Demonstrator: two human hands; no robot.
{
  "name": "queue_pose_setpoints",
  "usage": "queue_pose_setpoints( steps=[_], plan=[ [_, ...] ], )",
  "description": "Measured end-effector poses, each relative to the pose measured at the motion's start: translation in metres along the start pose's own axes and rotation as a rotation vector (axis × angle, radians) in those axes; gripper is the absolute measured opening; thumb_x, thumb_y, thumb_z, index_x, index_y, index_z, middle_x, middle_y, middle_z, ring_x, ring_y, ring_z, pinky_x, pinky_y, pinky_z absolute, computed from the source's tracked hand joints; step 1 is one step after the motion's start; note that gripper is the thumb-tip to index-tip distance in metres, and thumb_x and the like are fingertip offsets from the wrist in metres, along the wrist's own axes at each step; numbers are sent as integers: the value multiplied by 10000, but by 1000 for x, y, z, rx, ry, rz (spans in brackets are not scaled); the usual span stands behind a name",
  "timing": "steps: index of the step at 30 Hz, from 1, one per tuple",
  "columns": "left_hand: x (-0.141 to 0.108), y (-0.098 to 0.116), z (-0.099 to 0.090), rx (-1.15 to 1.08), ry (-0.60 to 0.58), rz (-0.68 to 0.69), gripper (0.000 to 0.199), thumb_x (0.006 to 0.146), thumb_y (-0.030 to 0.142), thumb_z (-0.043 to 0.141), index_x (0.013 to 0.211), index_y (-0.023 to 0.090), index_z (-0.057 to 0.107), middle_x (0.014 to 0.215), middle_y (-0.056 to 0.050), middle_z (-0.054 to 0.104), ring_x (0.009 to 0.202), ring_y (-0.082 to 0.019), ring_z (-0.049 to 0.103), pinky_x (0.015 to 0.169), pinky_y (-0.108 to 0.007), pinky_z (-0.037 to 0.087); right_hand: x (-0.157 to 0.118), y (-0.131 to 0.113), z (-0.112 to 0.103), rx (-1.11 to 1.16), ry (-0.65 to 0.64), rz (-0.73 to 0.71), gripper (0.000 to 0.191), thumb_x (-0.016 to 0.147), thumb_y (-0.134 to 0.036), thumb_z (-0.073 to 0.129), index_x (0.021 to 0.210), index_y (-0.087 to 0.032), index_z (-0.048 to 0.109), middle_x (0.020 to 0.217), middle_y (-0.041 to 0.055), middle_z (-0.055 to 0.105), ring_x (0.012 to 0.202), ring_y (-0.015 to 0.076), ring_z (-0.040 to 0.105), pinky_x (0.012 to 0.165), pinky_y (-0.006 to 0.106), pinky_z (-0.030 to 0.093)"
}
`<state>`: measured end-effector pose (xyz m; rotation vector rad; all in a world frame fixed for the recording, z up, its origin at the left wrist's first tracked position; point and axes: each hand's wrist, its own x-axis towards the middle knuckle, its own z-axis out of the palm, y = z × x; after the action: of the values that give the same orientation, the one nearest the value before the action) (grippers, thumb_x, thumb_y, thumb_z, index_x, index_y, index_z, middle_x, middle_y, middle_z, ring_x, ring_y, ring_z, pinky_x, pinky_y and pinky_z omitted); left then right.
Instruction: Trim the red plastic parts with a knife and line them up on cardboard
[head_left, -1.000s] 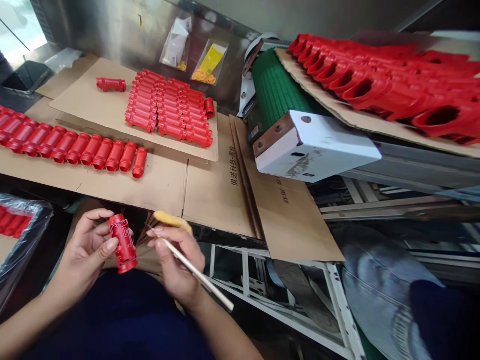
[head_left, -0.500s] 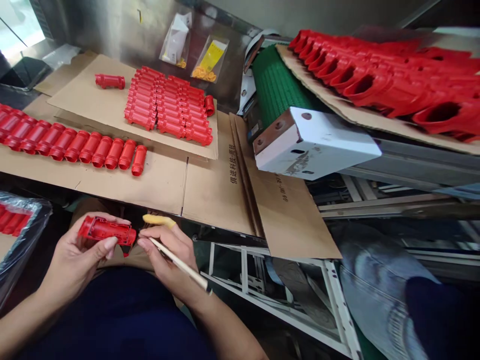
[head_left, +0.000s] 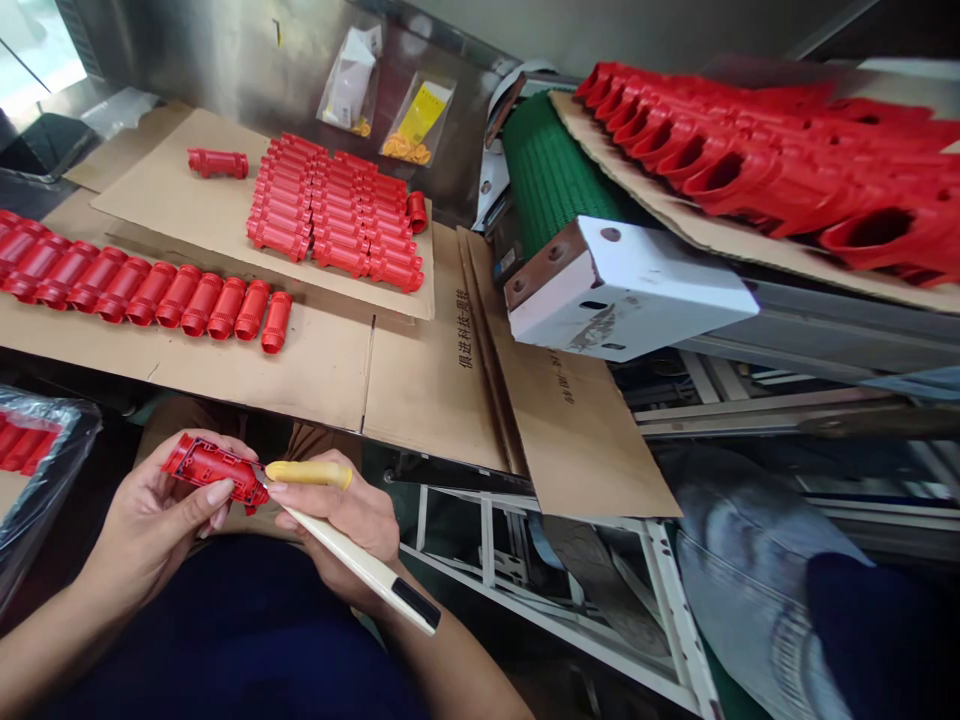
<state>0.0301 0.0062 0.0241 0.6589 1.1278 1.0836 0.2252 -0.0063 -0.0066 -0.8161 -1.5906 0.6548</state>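
My left hand [head_left: 161, 520] grips a red plastic housing [head_left: 214, 468], its open side with inner ribs turned up. In my right hand [head_left: 349, 510] is a knife with a cream handle [head_left: 352, 555] and a black end. A yellow finger cot [head_left: 307, 473] covers my right index finger. The blade tip meets the right end of the housing. On the table beyond, a row of red cylinders [head_left: 180, 297] lies on cardboard, and a block of red parts [head_left: 337, 210] sits on a raised sheet with one separate red part [head_left: 217, 163] to its left.
Two plastic bags, one with orange pieces [head_left: 407, 147], lie at the back. To the right stands a green conveyor [head_left: 559, 170] with a white bracket [head_left: 630, 285] and more red parts [head_left: 825, 170]. A plastic-lined tray [head_left: 45, 480] is at left. A person's jeans-clad leg [head_left: 742, 570] shows at lower right.
My right hand has turned the knife so more of its handle shows, and its tip has moved left onto the housing. The housing has tilted slightly in my left hand.
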Motion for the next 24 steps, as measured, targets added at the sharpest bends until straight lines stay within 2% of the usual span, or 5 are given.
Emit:
queue_pose_setpoints(
  steps=[9, 14, 20, 24],
  plan=[
    [1, -3, -3, -10, 0, 13, 269, 756, 306, 982, 959, 199, 843, 1034, -81, 803, 574, -79, 580, 508, -171, 494, 0, -6, 2, -39, 15, 49, 262, 1028, -184, 744, 1274, -260, 797, 1153, 97, 841, 975, 222, 798, 840, 376, 698],
    [3, -7, -11, -36, -63, 26, 247, 784, 267, 965, 998, 228, 848, 1054, -71, 820, 562, -82, 609, 511, -177, 520, -1, -11, 4, -52, 19, 80, 215, 1031, -160, 732, 1222, -236, 794, 1154, 104, 838, 976, 216, 796, 820, 360, 697],
    [-3, 1, -2, -87, 27, 5, 231, 760, 243, 963, 958, 225, 845, 1028, -51, 828, 572, -86, 587, 517, -183, 508, -5, -10, 4, -38, 38, 67, 221, 1030, -171, 732, 1233, -239, 786, 1146, 100, 839, 995, 223, 801, 833, 364, 697],
    [-2, -2, -5, -96, -13, 16, 224, 779, 240, 955, 971, 219, 841, 1025, -64, 833, 559, -84, 597, 510, -180, 513, -4, -11, 2, -17, 18, 144, 139, 1059, -262, 714, 1181, -235, 775, 1182, 104, 840, 1075, 231, 812, 914, 376, 690]
  ],
)
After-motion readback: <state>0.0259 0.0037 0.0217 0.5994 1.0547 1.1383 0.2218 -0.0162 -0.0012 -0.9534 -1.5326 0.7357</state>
